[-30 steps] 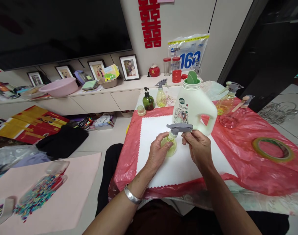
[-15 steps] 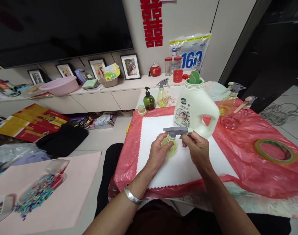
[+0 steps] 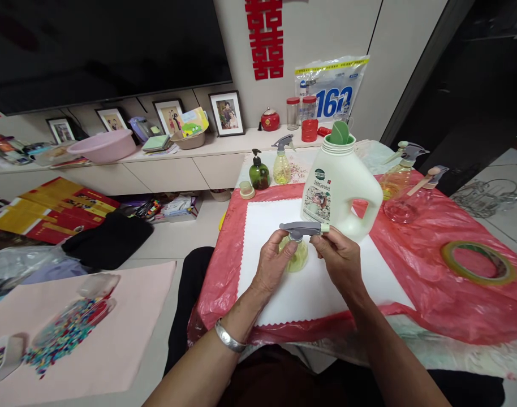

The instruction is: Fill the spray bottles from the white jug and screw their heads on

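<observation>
Far left: a clear container of coloured beads [image 3: 69, 328] lies tipped on a pink sheet [image 3: 114, 339] on the floor, beads spilled beside it; its left end blurs at the frame edge.
Shelf behind: a pink basin [image 3: 101, 148] and framed photos [image 3: 227, 113] stand under a dark screen; faces too small to read.
Back of table: a dark green pump bottle [image 3: 258, 172] and a yellowish spray bottle [image 3: 281, 161] stand side by side, just beyond the red plastic cover [image 3: 415, 265].
Left hand [image 3: 275, 263]: wraps the body of the small spray bottle [image 3: 298, 254], fingers curled round it, hiding most of its left side.
Small spray bottle: upright over the white sheet [image 3: 301, 294], near the table's front middle, its grey trigger head [image 3: 301, 229] level.
Right hand [image 3: 341, 260]: pinches the nozzle end of the trigger head between fingertips.
Detergent jug [image 3: 341, 186]: big and white, green cap, close behind the hands.
Right of jug: two more spray bottles [image 3: 400, 175], one leaning.
Far right: a tape roll [image 3: 477, 261] lies flat on the red cover.
Hidden: the bottle's base behind the left palm.
</observation>
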`<control>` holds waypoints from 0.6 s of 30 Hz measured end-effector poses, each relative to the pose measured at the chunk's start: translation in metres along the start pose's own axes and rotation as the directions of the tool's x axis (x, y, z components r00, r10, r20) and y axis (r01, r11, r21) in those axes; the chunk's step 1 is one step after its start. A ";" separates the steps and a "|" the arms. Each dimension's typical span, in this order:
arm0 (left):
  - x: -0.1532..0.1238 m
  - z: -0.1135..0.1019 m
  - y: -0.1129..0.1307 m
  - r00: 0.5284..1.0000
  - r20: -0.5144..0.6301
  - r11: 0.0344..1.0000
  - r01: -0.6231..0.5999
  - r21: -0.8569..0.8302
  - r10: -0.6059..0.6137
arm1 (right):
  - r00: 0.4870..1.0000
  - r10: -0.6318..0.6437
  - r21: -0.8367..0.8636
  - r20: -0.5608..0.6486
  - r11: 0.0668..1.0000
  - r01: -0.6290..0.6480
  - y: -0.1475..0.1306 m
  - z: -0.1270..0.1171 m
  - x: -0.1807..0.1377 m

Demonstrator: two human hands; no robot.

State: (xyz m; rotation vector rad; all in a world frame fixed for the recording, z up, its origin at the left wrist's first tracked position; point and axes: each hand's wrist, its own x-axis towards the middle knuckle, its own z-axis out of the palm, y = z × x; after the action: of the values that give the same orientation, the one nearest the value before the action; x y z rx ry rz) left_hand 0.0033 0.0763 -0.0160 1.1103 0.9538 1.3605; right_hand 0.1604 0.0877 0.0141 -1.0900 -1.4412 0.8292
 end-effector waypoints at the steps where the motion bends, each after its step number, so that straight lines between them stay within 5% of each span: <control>1: 0.001 0.000 -0.002 1.000 -0.010 1.000 0.009 -0.016 -0.009 | 1.000 -0.001 -0.005 0.002 1.000 0.001 0.000 0.001 0.000; 5: 0.003 -0.001 -0.008 0.999 -0.032 1.000 -0.019 -0.014 0.018 | 1.000 0.018 0.026 0.012 0.999 -0.018 0.000 0.002 -0.002; 9: 0.003 -0.001 -0.008 0.997 -0.049 0.997 -0.064 0.031 0.066 | 0.990 0.110 0.251 0.092 0.959 -0.130 0.005 0.000 0.001; 18: 0.004 0.000 -0.006 0.995 -0.077 0.998 -0.064 0.019 0.066 | 0.950 0.281 0.490 0.134 0.815 -0.310 0.047 0.010 0.015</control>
State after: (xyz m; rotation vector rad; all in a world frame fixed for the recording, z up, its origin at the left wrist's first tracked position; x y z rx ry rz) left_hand 0.0051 0.0804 -0.0215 1.1163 0.9936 1.4598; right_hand 0.1593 0.1177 -0.0259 -0.8910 -1.0125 1.3843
